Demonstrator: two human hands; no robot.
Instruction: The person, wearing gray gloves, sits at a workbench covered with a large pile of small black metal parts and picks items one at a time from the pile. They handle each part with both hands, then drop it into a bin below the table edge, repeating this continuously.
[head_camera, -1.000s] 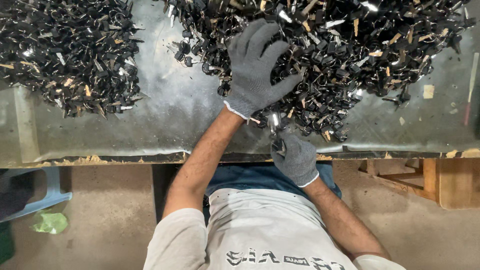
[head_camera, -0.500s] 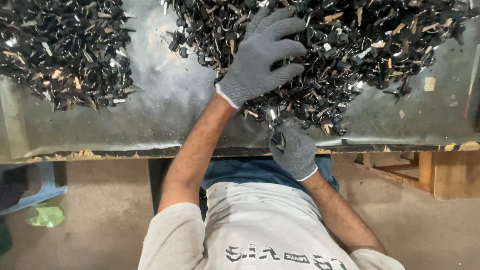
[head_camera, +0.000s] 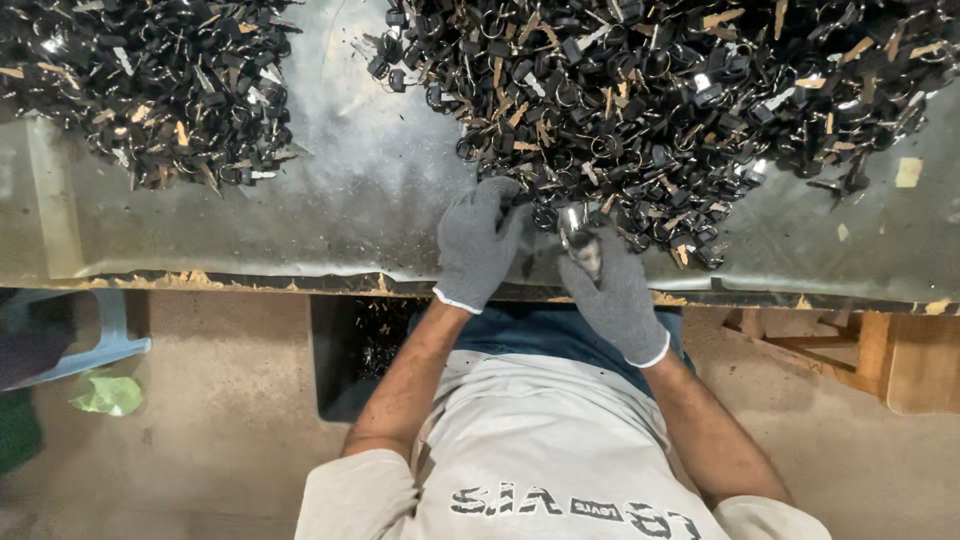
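Small metal part (head_camera: 578, 238): a shiny piece at the near edge of the big heap, pinched at the fingertips of the right hand; its exact shape is too small to tell.
Right hand (head_camera: 615, 295): in a grey knit glove, fingers closed together around the small metal part, just above the tabletop's front edge.
Left hand (head_camera: 478, 245): in a matching grey glove, fingers curled loosely, fingertips touching the nearest pieces of the big heap; whether its grip encloses anything cannot be told.
Big heap (head_camera: 660, 110): a wide pile of small black rings and clips mixed with tan slivers and a few shiny bits, filling the far right of the tabletop, its near rim touching both hands.
Second heap (head_camera: 150, 85): a like pile of dark pieces at the far left, well apart from the hands, with bare surface between the two heaps.
Tabletop (head_camera: 350, 200): a grey, dusty metal sheet, its front edge ragged.
Floor (head_camera: 200, 440): bare brown ground below, with a green scrap (head_camera: 108, 393) beside a pale blue plastic piece (head_camera: 90, 340) at the left.
Wooden frame (head_camera: 880, 360): under the tabletop at the right.
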